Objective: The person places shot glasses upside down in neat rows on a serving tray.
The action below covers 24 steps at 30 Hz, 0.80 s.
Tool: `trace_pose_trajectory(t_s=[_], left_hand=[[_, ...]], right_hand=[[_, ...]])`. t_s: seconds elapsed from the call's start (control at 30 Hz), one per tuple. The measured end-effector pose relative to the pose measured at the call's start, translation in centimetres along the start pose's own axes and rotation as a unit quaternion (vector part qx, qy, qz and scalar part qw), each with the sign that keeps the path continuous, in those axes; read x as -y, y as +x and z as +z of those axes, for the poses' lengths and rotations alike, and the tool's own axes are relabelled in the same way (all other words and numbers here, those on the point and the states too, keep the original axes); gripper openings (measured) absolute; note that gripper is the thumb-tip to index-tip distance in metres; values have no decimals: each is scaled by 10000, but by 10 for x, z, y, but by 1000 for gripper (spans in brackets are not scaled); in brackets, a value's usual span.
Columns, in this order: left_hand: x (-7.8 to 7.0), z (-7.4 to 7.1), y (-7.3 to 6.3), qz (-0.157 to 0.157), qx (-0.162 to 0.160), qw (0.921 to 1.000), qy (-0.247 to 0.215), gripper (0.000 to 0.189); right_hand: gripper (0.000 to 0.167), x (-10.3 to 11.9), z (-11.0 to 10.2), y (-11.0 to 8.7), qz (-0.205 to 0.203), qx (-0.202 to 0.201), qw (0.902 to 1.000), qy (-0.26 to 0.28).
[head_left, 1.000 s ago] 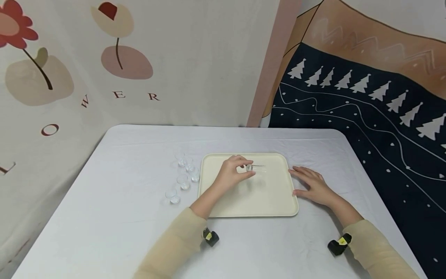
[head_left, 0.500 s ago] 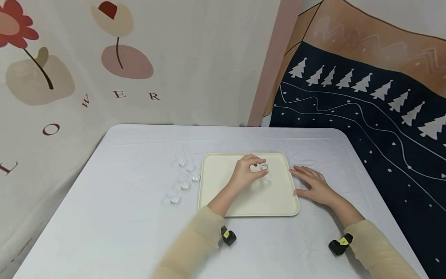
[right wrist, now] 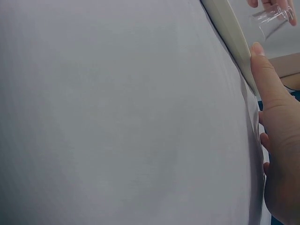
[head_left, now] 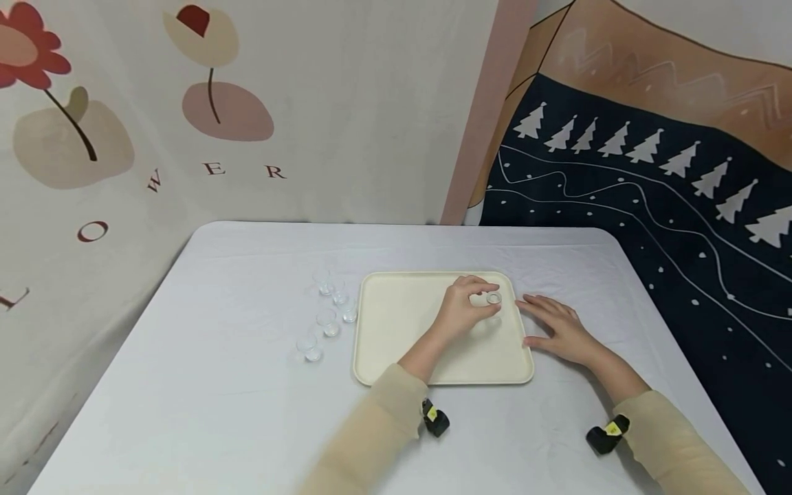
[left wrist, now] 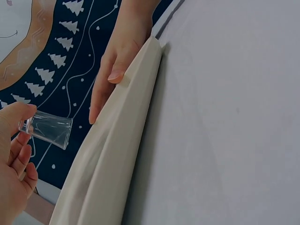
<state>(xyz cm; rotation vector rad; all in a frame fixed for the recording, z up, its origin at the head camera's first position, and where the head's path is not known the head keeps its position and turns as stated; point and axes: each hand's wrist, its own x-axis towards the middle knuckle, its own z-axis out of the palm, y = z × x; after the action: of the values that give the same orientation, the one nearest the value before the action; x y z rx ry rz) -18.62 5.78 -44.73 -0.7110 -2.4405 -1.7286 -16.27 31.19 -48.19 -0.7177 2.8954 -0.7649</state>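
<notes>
My left hand [head_left: 463, 307] pinches a small clear shot glass [left wrist: 50, 130] by its narrower end, between thumb and fingers. In the left wrist view the glass's wider end points toward the cream tray [head_left: 396, 357], with a gap between them. The hand is over the tray's far right part. At the tray's right edge rests my right hand [head_left: 559, 331], fingers extended, with the thumb and fingertips touching the rim. The right wrist view shows that thumb [right wrist: 265, 70] against the tray's side.
Several clear shot glasses [head_left: 326, 321] stand on the white tablecloth [head_left: 185, 385] left of the tray. Patterned cloths [head_left: 346, 124] hang behind and to the right of the table.
My left hand has moved right across the tray with the shot glass, which has turned from lying sideways to wider end down. The right hand stays at the tray's edge.
</notes>
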Motion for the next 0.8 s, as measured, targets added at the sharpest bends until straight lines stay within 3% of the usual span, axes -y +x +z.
trace_pose_trajectory(t_s=[0.33,0.8], left_hand=[[6,17,3,-197,41,9998,-32,31],[10,28,6,-270,130,9991,298,32]], right_hand=[[72,1,0,0,-71,-47,10000,-15],[76,-1,0,0,-19,20,10000,-13]])
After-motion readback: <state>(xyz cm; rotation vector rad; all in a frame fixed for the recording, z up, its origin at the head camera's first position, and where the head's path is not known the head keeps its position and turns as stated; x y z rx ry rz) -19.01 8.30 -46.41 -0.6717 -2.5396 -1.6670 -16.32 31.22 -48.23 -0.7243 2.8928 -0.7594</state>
